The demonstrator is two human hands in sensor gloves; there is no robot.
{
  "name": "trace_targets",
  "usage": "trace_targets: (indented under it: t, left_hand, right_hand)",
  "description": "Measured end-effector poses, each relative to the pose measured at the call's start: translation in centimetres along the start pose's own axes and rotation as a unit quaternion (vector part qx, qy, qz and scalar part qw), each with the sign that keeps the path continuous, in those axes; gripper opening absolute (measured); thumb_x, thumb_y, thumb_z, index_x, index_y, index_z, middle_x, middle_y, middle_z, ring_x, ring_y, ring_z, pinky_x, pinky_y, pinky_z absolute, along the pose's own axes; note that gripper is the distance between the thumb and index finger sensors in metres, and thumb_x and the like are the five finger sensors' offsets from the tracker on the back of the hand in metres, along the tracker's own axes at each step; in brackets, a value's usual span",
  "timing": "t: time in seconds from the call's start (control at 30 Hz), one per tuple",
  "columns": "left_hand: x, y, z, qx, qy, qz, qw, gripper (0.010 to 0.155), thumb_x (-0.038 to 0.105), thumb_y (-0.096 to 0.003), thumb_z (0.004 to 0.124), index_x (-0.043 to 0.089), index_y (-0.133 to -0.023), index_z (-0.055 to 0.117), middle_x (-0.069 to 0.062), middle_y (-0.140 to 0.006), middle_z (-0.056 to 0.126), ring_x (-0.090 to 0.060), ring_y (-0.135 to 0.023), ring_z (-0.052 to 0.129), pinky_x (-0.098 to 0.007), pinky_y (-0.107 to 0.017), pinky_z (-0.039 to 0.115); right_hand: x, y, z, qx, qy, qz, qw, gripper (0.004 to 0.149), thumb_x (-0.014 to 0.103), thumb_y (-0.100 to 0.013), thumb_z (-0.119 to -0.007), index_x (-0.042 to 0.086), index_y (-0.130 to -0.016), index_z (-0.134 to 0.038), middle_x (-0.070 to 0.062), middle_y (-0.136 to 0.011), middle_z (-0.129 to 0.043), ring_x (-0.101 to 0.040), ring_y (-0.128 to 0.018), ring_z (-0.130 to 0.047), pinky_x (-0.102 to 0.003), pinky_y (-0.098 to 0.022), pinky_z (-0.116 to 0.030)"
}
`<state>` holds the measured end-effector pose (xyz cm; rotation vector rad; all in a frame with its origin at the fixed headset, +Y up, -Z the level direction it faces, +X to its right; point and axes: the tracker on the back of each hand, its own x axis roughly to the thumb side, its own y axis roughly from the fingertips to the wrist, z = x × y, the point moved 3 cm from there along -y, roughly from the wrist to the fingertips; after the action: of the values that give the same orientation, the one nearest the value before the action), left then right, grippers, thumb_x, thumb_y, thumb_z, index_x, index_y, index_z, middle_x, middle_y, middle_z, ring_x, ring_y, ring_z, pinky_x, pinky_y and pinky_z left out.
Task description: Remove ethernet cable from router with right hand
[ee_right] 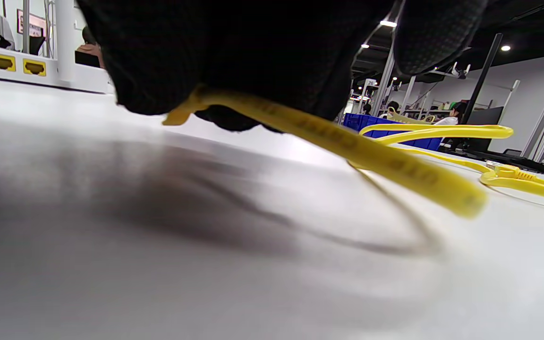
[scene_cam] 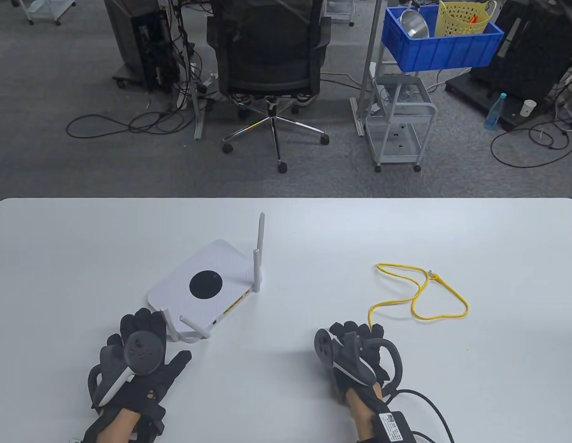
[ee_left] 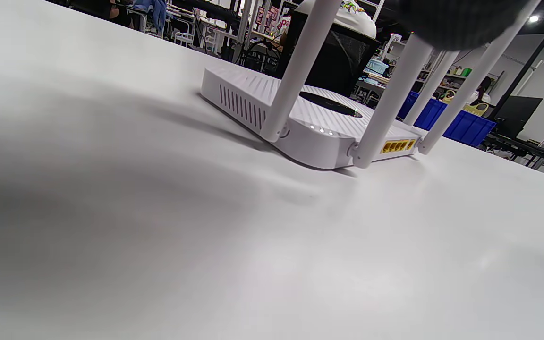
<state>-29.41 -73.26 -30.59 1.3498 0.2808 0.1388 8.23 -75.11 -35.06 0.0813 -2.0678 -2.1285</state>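
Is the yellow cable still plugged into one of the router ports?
No: the yellow cable lies apart from the router, with one end held in the right hand and the free plug on the table.

The table view is bright and even, lit from overhead, and sharp throughout; the table (scene_cam: 286,230) reads pale grey-white without harsh glare, and its far edge bows slightly from lens distortion. A soft shadow lies left of the right hand (scene_cam: 355,357). In the left wrist view the near table surface is blurred, with a broad dim shadow on the left, while the router (ee_left: 310,123) is fairly crisp. In the right wrist view the cable (ee_right: 371,151) close to the lens is soft, a dark smeared shadow lies under the hand, and ceiling lamps (ee_right: 389,23) glare far off.
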Motion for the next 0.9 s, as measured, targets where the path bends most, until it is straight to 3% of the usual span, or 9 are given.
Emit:
trace_targets:
  t: [0.33,0.5,0.7,0.9]
  left_hand:
    - [0.0,0.0,0.2,-0.003,0.002,0.003,1.000,0.091,0.064,-0.0482,0.065,0.023,-0.111,0.014,-0.016,-0.121,-0.001,-0.043,-0.106,-0.005,-0.065,-0.073,0.008]
    - [0.0,0.0,0.2,-0.002,0.002,0.004,1.000,0.091,0.064,-0.0482,0.065,0.023,-0.111,0.014,-0.016,-0.121,-0.001,-0.043,-0.106,-0.005,-0.065,-0.073,0.008]
    - [-0.3,0.0,0.2,-0.004,0.009,-0.003,1.000,0.091,0.064,-0.0481,0.065,0.023,-0.111,0.014,-0.016,-0.121,-0.001,-0.043,-0.106,-0.006,-0.065,-0.073,0.007]
    - [-0.4,0.0,0.3,-0.006,0.010,-0.005,1.000,0.091,0.064,-0.0479,0.065,0.023,-0.111,0.014,-0.015,-0.121,-0.001,-0.043,-0.106,-0.006,-0.066,-0.073,0.006]
  right_hand:
    - [0.4,0.0,-0.3,0.028,0.013,0.001,1.000,0.048,0.040,-0.049,-0.082,0.014,-0.089,-0.081,-0.007,-0.079,-0.088,-0.025,-0.069,-0.090,-0.071,-0.068,-0.057]
    - [0.1,0.2,0.2,0.030,0.004,0.001,1.000,0.059,0.046,-0.052,-0.075,0.012,-0.100,-0.071,-0.014,-0.094,-0.081,-0.033,-0.082,-0.084,-0.073,-0.068,-0.052]
    - [-0.7,0.7,2.4,0.009,-0.016,0.002,1.000,0.075,0.056,-0.052,-0.064,0.010,-0.110,-0.056,-0.025,-0.111,-0.060,-0.046,-0.097,-0.068,-0.077,-0.069,-0.043]
    - [-1.5,1.9,3.7,0.007,-0.059,0.033,0.998,0.090,0.067,-0.045,-0.051,0.019,-0.119,-0.037,-0.035,-0.120,-0.028,-0.062,-0.106,-0.030,-0.081,-0.067,-0.024]
